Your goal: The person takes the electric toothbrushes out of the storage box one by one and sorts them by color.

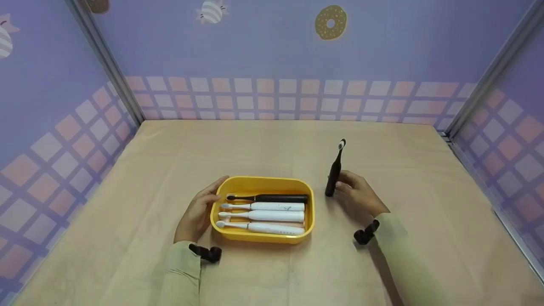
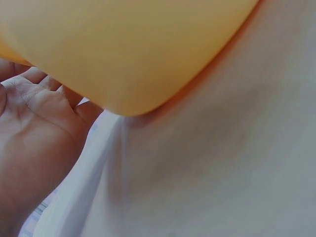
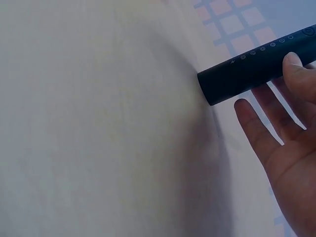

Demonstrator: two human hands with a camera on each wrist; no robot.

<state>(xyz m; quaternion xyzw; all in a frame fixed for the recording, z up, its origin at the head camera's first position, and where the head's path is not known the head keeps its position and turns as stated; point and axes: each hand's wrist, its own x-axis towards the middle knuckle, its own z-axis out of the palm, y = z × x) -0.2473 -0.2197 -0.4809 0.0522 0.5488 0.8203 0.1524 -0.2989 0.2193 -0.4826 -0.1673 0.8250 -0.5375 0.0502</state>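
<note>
One black brush (image 1: 336, 167) tilts head-up right of the frame's centre, pinched by the fingers of your right hand (image 1: 359, 191), while your left hand (image 1: 199, 212) grips the left end of the box (image 1: 259, 238). Expect the brush to be light, stiff, perhaps slippery; hold the handle (image 1: 332, 182) mid-length, off the bristles (image 1: 341, 145).

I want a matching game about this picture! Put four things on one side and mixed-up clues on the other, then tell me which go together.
Things:
1. left hand
2. right hand
3. yellow tub
4. doughnut picture

Clues:
A. has four toothbrushes lying in it
B. is up on the back wall
C. holds a black toothbrush
D. is at the tub's left end

Right pairs: 1-D, 2-C, 3-A, 4-B
</note>
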